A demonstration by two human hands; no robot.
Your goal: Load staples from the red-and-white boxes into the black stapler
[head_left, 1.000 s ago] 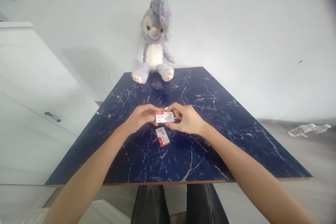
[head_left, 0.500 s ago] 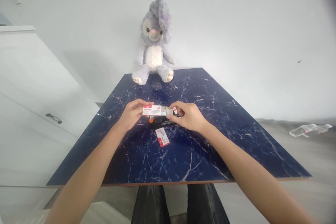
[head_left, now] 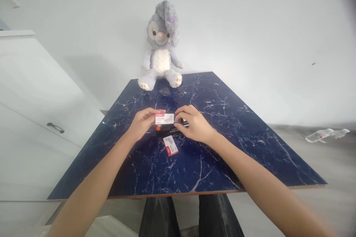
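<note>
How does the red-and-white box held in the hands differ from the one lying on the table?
The held box is gripped by the left hand; the lying box rests on the table. The held box runs nearly level across the view, while the lying box slants, its red end toward the table's near edge. Both carry red-and-white printing.

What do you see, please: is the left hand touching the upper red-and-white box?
Touching: the head view shows the left hand holding the upper box at its left end.
</note>
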